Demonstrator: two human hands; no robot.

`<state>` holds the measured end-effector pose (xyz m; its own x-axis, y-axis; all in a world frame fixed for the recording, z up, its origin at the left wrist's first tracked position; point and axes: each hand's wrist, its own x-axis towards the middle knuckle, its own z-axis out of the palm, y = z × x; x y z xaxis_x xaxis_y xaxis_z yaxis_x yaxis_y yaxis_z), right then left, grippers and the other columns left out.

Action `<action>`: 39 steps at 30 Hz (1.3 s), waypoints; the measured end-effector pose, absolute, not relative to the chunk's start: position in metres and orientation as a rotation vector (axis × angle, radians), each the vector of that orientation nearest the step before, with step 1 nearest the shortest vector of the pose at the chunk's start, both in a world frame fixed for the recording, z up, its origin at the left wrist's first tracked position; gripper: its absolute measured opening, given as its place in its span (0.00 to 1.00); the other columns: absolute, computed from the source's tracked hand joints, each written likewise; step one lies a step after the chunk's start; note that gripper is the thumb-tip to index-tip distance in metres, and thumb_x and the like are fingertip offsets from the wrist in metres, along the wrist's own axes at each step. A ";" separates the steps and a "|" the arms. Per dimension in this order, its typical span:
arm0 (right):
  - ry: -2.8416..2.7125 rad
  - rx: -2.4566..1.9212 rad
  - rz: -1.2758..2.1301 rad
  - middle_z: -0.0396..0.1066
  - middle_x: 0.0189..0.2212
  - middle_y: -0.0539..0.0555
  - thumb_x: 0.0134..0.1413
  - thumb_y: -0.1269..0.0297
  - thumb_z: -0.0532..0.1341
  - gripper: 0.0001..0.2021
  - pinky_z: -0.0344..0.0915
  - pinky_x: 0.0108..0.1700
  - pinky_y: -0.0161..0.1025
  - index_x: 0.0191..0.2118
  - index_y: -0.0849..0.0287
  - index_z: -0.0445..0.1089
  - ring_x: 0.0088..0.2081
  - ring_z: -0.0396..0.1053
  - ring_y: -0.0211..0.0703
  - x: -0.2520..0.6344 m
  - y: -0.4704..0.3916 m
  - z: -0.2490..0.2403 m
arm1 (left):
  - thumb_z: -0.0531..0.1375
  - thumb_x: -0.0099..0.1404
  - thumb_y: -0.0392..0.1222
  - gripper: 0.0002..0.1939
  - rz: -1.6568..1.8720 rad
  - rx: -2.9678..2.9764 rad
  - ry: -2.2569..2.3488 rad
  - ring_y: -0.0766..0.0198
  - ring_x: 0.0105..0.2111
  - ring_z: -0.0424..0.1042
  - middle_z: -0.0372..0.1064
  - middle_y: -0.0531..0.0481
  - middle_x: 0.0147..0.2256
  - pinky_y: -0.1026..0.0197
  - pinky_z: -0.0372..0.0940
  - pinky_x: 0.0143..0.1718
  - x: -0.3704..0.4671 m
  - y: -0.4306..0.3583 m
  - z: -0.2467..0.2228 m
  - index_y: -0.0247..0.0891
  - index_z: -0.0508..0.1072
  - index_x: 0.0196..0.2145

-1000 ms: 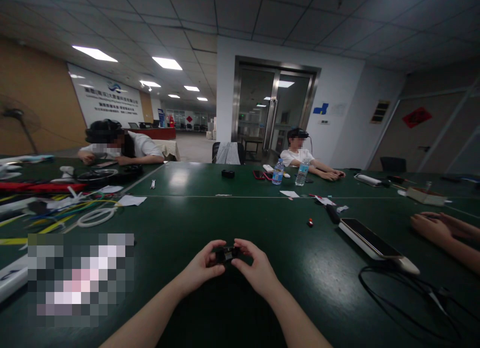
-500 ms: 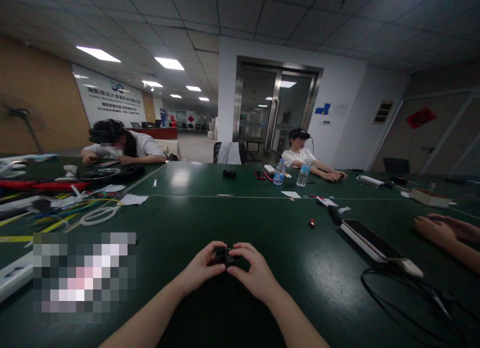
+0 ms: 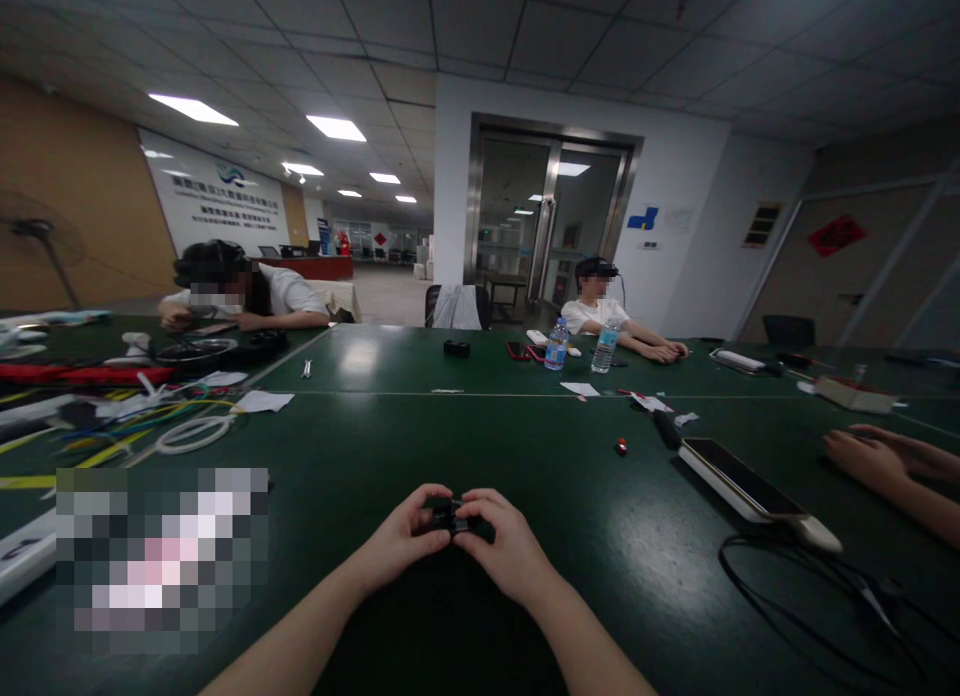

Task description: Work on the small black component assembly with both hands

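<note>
Low in the middle of the head view, a small black object (image 3: 453, 517) is held between both hands above the green table (image 3: 360, 426). My left hand (image 3: 409, 534) grips its left side with thumb and fingertips. On its right side, my right hand (image 3: 501, 536) holds it in the same manner. The fingers cover part of the object, and its details are too dark to make out. A small red-topped item (image 3: 621, 446) lies beyond my right hand.
Left: cables (image 3: 196, 434) and a white strip (image 3: 30, 551). Right: a phone-like device (image 3: 731, 476), a black cord (image 3: 731, 566) and another person's hands (image 3: 877, 461). Farther back: two bottles (image 3: 556, 346), a black case (image 3: 457, 348), a wrench (image 3: 307, 368) and two seated people.
The black object appears slightly turned between my fingers. Both hands keep nearly the same place and hold. The whole view has shifted slightly.
</note>
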<state>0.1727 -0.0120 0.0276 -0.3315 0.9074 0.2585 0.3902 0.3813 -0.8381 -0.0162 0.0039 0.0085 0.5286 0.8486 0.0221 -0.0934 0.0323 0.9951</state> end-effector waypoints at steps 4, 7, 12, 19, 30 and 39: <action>-1.835 -1.106 0.829 0.65 0.45 0.51 0.45 0.68 0.62 0.09 0.57 0.52 0.47 0.35 0.51 0.70 0.49 0.62 0.45 0.173 -0.009 0.026 | 0.61 0.55 0.39 0.22 0.843 1.338 0.728 0.64 0.34 0.68 0.69 0.50 0.38 0.60 0.59 0.36 -0.016 0.004 0.009 0.42 0.58 0.46; -1.772 -1.081 0.798 0.66 0.44 0.52 0.44 0.69 0.62 0.09 0.57 0.52 0.45 0.35 0.53 0.70 0.48 0.63 0.44 0.174 -0.007 0.028 | 0.61 0.55 0.39 0.22 0.872 1.316 0.747 0.63 0.35 0.68 0.69 0.50 0.37 0.59 0.59 0.37 -0.016 0.004 0.009 0.43 0.57 0.46; -1.676 -1.097 0.806 0.69 0.39 0.53 0.45 0.66 0.61 0.09 0.59 0.50 0.44 0.37 0.55 0.70 0.45 0.66 0.45 0.179 -0.004 0.031 | 0.61 0.55 0.42 0.23 0.904 1.332 0.801 0.61 0.36 0.68 0.69 0.51 0.36 0.56 0.58 0.40 -0.018 0.004 0.010 0.42 0.57 0.47; -1.533 -1.109 0.822 0.71 0.38 0.52 0.47 0.62 0.60 0.12 0.60 0.50 0.46 0.40 0.56 0.68 0.43 0.67 0.45 0.190 0.006 0.029 | 0.60 0.56 0.42 0.23 0.917 1.343 0.827 0.59 0.37 0.69 0.70 0.48 0.38 0.54 0.58 0.43 -0.019 0.003 0.013 0.42 0.57 0.48; -1.199 -1.035 0.875 0.69 0.42 0.54 0.50 0.56 0.58 0.17 0.63 0.48 0.47 0.46 0.55 0.65 0.45 0.66 0.46 0.205 0.014 0.026 | 0.59 0.56 0.39 0.24 0.876 1.323 0.830 0.58 0.39 0.69 0.70 0.50 0.36 0.52 0.57 0.46 -0.024 0.005 0.011 0.43 0.56 0.50; -1.101 -1.027 0.860 0.68 0.43 0.55 0.51 0.57 0.55 0.18 0.63 0.47 0.46 0.48 0.56 0.64 0.42 0.67 0.45 0.207 0.016 0.024 | 0.60 0.56 0.38 0.26 0.901 1.297 0.839 0.58 0.38 0.70 0.71 0.50 0.36 0.53 0.57 0.45 -0.022 0.005 0.009 0.43 0.55 0.50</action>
<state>0.2070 0.0156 0.0244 0.2456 0.9266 0.2847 -0.0524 0.3060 -0.9506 -0.0218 0.0046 0.0095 0.4237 0.9057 -0.0142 -0.0783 0.0522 0.9956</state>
